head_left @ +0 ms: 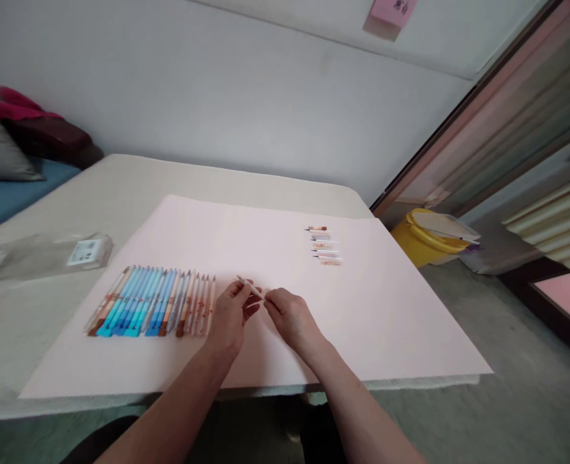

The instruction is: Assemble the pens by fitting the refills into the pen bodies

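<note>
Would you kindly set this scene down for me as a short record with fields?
Left hand: holding a pale pen
Right hand: gripping the pen's near end
Left of hands: row of pens, side by side
Beyond hands, right: column of slender pieces, details too small to tell
Work surface: pale pink sheet on table
Far left: clear plastic bag
Right of table: yellow bucket

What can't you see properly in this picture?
In the head view:
- One end of the white pen: hidden by the fingers of the right hand.
- Words on the white label: too small and blurred.
- Top of the pink note: cut off by the top edge.
- Rest of the clear bag: cut off by the left edge.
</note>
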`<state>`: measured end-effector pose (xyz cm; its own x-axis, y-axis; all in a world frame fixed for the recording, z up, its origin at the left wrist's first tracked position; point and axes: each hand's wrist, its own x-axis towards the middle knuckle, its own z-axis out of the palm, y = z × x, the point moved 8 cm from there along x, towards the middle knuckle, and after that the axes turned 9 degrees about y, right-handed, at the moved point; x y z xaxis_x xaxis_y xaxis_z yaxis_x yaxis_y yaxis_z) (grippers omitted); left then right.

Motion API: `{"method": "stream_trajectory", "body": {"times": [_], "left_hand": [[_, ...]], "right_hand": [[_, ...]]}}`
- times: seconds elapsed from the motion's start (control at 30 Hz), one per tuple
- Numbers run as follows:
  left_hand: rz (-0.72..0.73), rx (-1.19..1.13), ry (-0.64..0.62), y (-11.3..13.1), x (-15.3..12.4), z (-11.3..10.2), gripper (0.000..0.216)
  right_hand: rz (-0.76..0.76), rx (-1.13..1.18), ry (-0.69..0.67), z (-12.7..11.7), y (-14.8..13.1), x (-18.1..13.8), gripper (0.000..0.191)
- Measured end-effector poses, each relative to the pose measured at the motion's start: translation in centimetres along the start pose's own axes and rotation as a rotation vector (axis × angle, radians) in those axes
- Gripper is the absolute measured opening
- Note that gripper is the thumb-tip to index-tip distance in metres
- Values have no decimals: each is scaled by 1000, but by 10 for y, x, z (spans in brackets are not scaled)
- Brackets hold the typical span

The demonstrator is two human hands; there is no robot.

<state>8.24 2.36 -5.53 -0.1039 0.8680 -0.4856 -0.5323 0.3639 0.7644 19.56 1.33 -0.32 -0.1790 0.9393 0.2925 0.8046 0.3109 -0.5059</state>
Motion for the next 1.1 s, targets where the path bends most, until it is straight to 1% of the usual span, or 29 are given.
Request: {"method": "stream_trajectory", "body": {"times": [0.07,0.17,0.27,0.33,0.4,0.47,0.5,0.57,0.63,0.7,0.77,0.83,0.87,0.93,1.0,1.1], "left_hand": [[-20,-15,-10,-1,-1,2,24],[-54,-46,-26,-2,-1,4,19],[-73,-101,-41,-2,2,3,10],[-86,-143,-50,-2,6,2,3],[-104,-172,-24,-3,11,-3,6],[-120,-188,-4,-3,14,-6,9],[-129,-194,5,-3,15,-7,10],[-139,-203,31,-3,16,-9,12],[-136,-207,51,-2,16,-10,13],[-130,-208,57,-1,16,-10,14],[-130,-212,56,-1,15,-10,14],[-135,-218,60,-1,15,-11,14],[-137,-222,61,-1,16,-11,14],[-139,-228,61,-1,16,-11,14],[-132,-229,57,0,17,-11,14],[-124,-218,51,-1,18,-11,14]], "right_hand": [[12,13,8,1,0,1,12],[55,68,58,-2,3,2,9],[100,138,110,-6,5,2,7],[112,187,113,-7,3,2,7],[121,237,100,-5,2,2,2],[147,271,105,-6,6,5,8],[169,266,122,-7,12,7,12],[231,190,187,-16,32,13,17],[302,23,268,-28,62,17,21],[336,-170,304,-38,93,21,30],[360,-321,237,-38,123,22,40],[444,-426,188,-37,152,16,48],[457,-464,159,-34,161,14,50],[488,-510,115,-30,174,9,51],[487,-527,103,-29,178,9,49],[554,-555,144,-43,181,9,37]]}}
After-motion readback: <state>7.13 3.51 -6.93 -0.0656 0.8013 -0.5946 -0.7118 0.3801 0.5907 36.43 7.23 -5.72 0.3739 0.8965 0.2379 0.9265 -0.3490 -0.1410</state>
